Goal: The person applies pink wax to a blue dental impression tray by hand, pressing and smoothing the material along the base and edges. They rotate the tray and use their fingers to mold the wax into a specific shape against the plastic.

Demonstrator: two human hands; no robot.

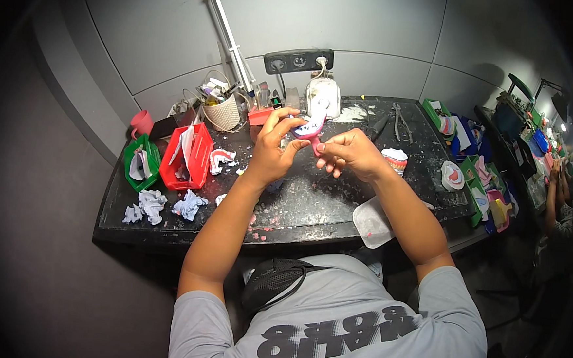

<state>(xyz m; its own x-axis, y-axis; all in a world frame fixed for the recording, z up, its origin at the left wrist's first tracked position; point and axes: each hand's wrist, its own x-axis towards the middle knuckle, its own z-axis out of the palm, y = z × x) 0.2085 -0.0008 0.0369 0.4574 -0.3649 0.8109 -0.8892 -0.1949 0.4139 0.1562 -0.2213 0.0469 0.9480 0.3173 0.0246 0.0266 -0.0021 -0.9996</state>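
A scuffed, powder-dusted black table (311,210) is spreading below the grip. Between both hands, a smooth pink-handled tray (315,143) is hovering above it; the left hand (274,145) is gripping its rim, the right hand (353,155) narrowly pinching its handle. Rightward, a toothed model (395,163) is sitting; leftward, a boxy red bin (203,151), crumpled wads (151,206).

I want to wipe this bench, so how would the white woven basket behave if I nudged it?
The basket may tip, since items crowd above its top. Its round body might roll if it fell over.
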